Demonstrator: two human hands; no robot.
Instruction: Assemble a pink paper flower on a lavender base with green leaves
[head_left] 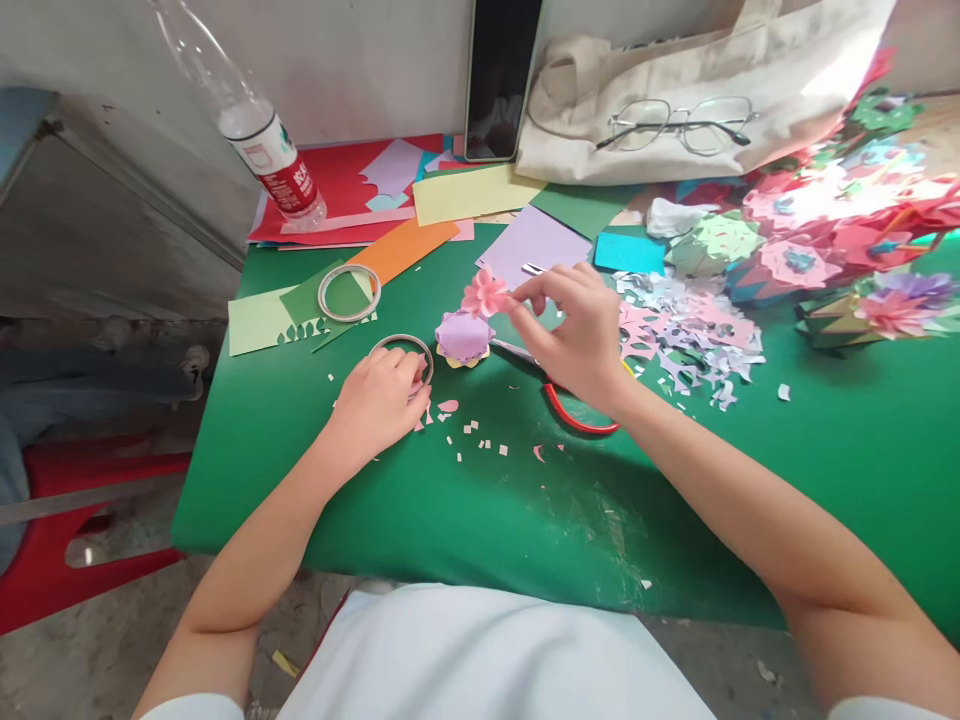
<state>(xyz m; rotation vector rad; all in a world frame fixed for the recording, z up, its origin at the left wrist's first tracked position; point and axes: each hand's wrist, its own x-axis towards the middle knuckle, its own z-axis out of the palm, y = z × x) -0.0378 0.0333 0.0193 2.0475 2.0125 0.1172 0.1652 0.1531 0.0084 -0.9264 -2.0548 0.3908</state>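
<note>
Between the thumb and forefinger of my right hand [577, 325] is a small pink paper flower [484, 292]. It is held just above a purple scalloped paper piece [463, 337] with yellow points below it. My left hand [375, 400] has its curled fingers on the near side of a tape roll [429, 362], which lies on the green table [480, 520]; the fingers hide part of the roll. Scissors with a red and yellow handle [577, 424] lie beneath my right hand, partly covered. Small pink and white paper scraps [472, 428] lie scattered between my hands.
A second tape roll [322, 300] rests on green paper at the left. Behind are coloured sheets [405, 255], a plastic bottle [277, 175], a phone [502, 80] and a cloth bag [562, 150] with glasses on it. Shredded paper [690, 325] and finished paper flowers [795, 262] are at the right.
</note>
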